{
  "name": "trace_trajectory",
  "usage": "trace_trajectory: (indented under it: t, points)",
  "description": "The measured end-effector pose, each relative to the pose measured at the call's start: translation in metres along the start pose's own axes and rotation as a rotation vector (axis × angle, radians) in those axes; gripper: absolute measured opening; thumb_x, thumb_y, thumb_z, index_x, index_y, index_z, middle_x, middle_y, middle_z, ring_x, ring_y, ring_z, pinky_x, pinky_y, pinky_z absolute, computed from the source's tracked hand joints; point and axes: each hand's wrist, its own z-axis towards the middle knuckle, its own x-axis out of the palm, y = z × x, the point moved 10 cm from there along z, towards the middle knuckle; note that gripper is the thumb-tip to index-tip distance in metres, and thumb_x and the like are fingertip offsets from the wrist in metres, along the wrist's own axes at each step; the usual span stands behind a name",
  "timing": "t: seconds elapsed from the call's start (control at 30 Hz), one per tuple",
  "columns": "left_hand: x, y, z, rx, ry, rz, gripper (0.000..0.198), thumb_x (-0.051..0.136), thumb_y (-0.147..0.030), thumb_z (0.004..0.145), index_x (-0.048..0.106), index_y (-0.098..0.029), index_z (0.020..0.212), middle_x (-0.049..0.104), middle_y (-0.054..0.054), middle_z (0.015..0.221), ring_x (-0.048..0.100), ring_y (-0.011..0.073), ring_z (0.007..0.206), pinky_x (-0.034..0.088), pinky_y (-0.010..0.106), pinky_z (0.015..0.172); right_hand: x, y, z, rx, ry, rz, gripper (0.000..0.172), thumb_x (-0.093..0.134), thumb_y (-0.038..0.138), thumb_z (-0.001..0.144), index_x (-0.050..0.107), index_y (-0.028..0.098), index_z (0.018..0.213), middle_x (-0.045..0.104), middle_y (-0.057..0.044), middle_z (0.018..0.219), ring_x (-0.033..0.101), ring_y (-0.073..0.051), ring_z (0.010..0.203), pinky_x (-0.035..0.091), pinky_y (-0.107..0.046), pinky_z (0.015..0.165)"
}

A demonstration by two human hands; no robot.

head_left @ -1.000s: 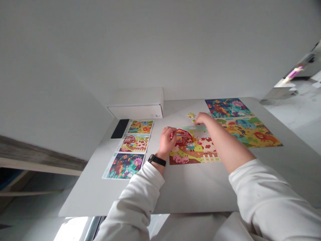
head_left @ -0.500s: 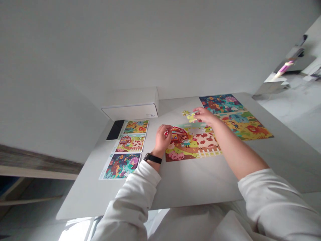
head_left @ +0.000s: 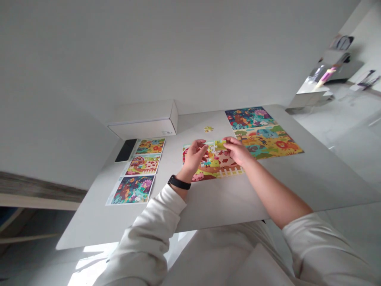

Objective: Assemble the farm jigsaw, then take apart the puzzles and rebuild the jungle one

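Observation:
My left hand and my right hand meet just above the farm jigsaw puzzle at the middle of the white table. Both pinch a small yellow-green puzzle piece between their fingertips, over the puzzle's top edge. The left hand covers the red barn part of the picture. One loose yellow piece lies on the table beyond the puzzle. A black watch sits on my left wrist.
Two finished colourful puzzles lie at the right back of the table. Three picture cards lie in a column at the left, with a black phone beside them. A white box stands against the wall.
My right hand picked a yellow piece up from beyond the puzzle and brought it back over the puzzle's top edge. My left hand lifted off the barn and now pinches the piece too.

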Motion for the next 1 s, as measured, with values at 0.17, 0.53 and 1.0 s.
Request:
trace_trajectory:
  t: [0.17,0.53,1.0]
  points:
    - [0.017,0.026,-0.009,-0.054,0.071,0.013,0.050,0.085,-0.053,0.084,0.062,-0.022,0.116,0.066,0.001,0.095,0.068,0.0128,0.072,0.052,0.017,0.046,0.007,-0.010,-0.006,0.014,0.018,0.014,0.048,0.090,0.042,0.059,0.069,0.028,0.099,0.060,0.005,0.084,0.060,-0.015,0.078,0.051,-0.024,0.063]
    - [0.012,0.032,-0.013,-0.076,0.045,-0.061,0.045,0.086,-0.045,0.083,0.061,-0.022,0.113,0.064,-0.002,0.084,0.066,0.0131,0.067,0.051,0.019,0.044,0.012,-0.015,-0.007,-0.015,0.057,-0.056,0.045,0.090,0.048,0.064,0.071,0.028,0.100,0.061,0.005,0.087,0.062,-0.015,0.081,0.054,-0.025,0.070]
    - [-0.001,0.032,-0.013,-0.042,-0.039,-0.104,0.049,0.089,-0.048,0.080,0.058,-0.023,0.108,0.069,0.000,0.090,0.067,0.0124,0.066,0.050,0.018,0.043,-0.001,-0.021,-0.004,0.010,-0.048,-0.142,0.049,0.083,0.059,0.069,0.068,0.026,0.101,0.071,0.001,0.095,0.069,-0.018,0.088,0.053,-0.026,0.070]
